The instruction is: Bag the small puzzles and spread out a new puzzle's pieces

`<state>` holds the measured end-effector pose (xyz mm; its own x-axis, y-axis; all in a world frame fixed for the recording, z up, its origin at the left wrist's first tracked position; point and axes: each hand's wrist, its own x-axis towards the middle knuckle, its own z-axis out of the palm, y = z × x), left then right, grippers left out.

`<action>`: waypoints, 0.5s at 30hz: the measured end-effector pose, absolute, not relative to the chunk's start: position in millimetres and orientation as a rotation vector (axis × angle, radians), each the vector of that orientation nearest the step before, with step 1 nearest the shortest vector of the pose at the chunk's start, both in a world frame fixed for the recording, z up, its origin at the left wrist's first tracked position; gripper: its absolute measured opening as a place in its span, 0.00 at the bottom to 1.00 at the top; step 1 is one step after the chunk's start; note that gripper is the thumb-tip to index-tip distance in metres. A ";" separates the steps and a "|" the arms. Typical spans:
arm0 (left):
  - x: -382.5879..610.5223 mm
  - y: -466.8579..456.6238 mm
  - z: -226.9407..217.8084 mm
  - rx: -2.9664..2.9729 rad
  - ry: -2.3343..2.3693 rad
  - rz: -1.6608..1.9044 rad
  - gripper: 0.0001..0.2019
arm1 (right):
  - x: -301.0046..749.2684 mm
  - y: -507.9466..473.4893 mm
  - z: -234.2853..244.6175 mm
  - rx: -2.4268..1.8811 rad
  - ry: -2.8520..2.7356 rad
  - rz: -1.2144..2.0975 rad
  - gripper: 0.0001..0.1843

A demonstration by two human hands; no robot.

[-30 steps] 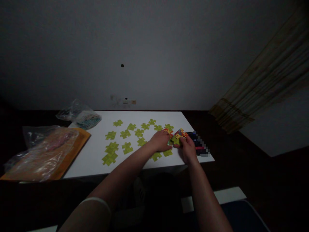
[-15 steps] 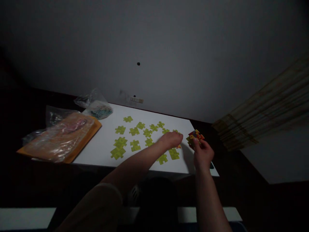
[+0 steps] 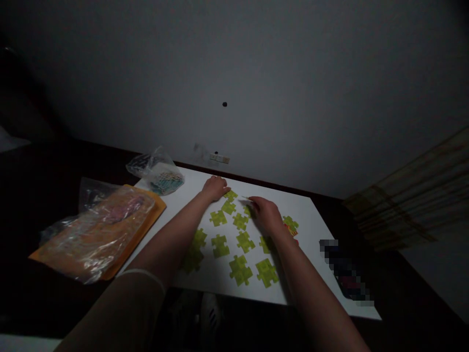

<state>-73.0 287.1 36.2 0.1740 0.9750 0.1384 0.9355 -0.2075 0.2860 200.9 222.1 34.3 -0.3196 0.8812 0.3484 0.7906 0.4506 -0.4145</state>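
Toward the back of the white table, my left hand (image 3: pixel 215 187) is bent down with its fingertips closed at the edge of a yellow-green puzzle piece (image 3: pixel 230 195). My right hand (image 3: pixel 266 214) is pinched on another puzzle piece (image 3: pixel 246 198), seen nearly edge-on as a thin pale strip just above the table. Several yellow-green pieces lie around and below the hands, among them one in the middle (image 3: pixel 241 221) and one near the front edge (image 3: pixel 267 273). A red and yellow patterned piece (image 3: pixel 292 230) shows partly behind my right wrist. My forearms cover some pieces.
On the left, an orange-brown board or envelope (image 3: pixel 128 244) lies under clear plastic. Behind it sits a clear bag (image 3: pixel 166 181) with teal and white contents. A blurred dark object (image 3: pixel 346 274) rests at the right edge of the white table (image 3: pixel 308 264). A wall stands behind.
My left hand has moved left and back, off the right-hand pieces. My right hand has come left from the table's right side; the colourful pieces it held are no longer in it. The view has shifted.
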 end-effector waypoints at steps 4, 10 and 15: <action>-77.7 288.5 18.3 2.278 1.862 0.548 0.18 | 181.6 250.6 26.7 -1.466 -2.325 0.170 0.09; -83.8 294.1 8.6 2.247 1.800 0.629 0.16 | 199.2 269.6 31.7 -1.394 -2.382 0.445 0.14; -84.0 291.4 4.4 2.305 1.680 0.633 0.23 | 210.5 283.3 38.5 -1.360 -2.249 0.516 0.14</action>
<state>-84.0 291.4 4.4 0.2538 0.9437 0.2120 0.8491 -0.3224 0.4185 210.5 283.3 38.5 -0.4066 0.8937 0.1897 0.7215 0.4415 -0.5334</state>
